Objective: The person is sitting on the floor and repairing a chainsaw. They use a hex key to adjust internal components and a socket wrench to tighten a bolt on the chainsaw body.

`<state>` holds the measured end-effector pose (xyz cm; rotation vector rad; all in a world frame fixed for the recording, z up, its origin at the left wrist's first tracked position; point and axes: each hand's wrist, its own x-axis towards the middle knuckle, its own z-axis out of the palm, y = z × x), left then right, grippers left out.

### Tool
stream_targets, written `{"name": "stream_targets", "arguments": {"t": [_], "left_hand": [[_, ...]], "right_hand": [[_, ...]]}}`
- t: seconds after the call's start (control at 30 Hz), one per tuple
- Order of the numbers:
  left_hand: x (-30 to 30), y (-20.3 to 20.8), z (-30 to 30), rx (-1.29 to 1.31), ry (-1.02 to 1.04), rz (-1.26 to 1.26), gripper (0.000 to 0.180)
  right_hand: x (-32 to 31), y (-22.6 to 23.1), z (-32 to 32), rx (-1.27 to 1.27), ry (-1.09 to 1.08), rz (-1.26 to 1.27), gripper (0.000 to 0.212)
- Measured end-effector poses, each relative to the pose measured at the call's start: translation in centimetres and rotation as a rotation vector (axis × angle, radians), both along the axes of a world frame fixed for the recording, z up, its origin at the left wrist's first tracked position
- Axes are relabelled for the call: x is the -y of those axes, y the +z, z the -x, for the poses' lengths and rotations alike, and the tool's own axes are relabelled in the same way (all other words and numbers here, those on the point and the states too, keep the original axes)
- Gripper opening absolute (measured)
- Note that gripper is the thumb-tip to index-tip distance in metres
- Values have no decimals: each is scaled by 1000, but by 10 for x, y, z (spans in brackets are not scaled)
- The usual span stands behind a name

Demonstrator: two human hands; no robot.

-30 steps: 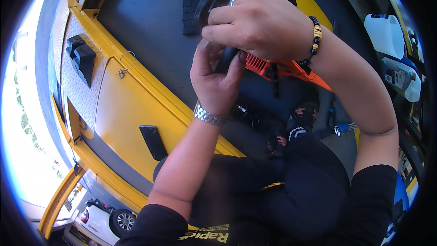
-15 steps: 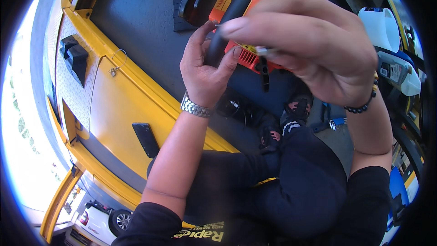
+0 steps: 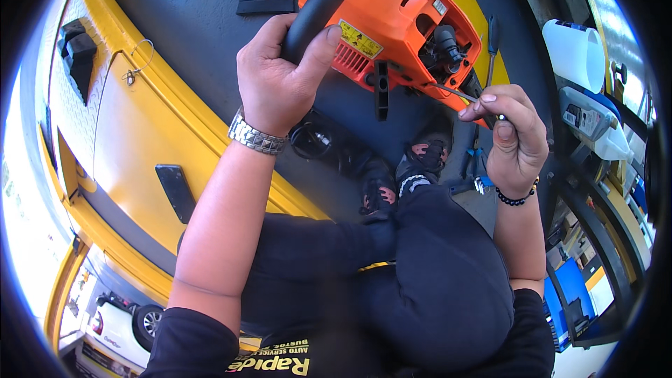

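Observation:
An orange chainsaw [image 3: 392,0] lies ahead of me, its black bar handle [image 3: 330,1] crossing the near left side. My left hand [image 3: 276,84] is closed around that handle, thumb along its near side. At the saw's right end an open recess shows a black part [image 3: 446,45] inside. My right hand [image 3: 516,133] pinches a thin metal rod [image 3: 453,91], whose far end reaches the lower edge of the orange housing. A shiny tip shows at my curled fingers; whether the rod is a hex key or a screwdriver, I cannot make out.
Beyond my right hand lies a screwdriver [image 3: 493,38]. Blue-handled pliers [image 3: 479,166] are on the floor by my shoe. A black phone [image 3: 175,192] rests on the yellow ledge at left. A white container [image 3: 574,52] and a bottle [image 3: 609,136] stand at right.
My right hand has moved away from my left, down and right, to the saw's right end with the rod. The view has shifted, showing more of the saw. My left hand still holds the handle.

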<state>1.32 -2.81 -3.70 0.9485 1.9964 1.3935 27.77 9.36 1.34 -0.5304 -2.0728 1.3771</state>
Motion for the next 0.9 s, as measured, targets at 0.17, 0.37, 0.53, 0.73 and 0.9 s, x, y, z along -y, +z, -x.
{"name": "stream_targets", "arguments": {"t": [0.17,0.37,0.53,0.73,0.9], "left_hand": [[0,5,-3,24,21,-10,35],[-1,4,-3,24,17,-17,34],[-1,6,-2,9,3,-21,34],[-2,1,0,-27,-4,-54,35],[0,-4,0,-34,2,-59,37]], "right_hand": [[-6,2,6,80,131,-30,18],[-25,18,26,235,359,41,21],[-24,14,41,295,283,-1,25],[-2,-11,40,-37,181,310,25],[16,-24,47,-125,-69,80,25]]}}
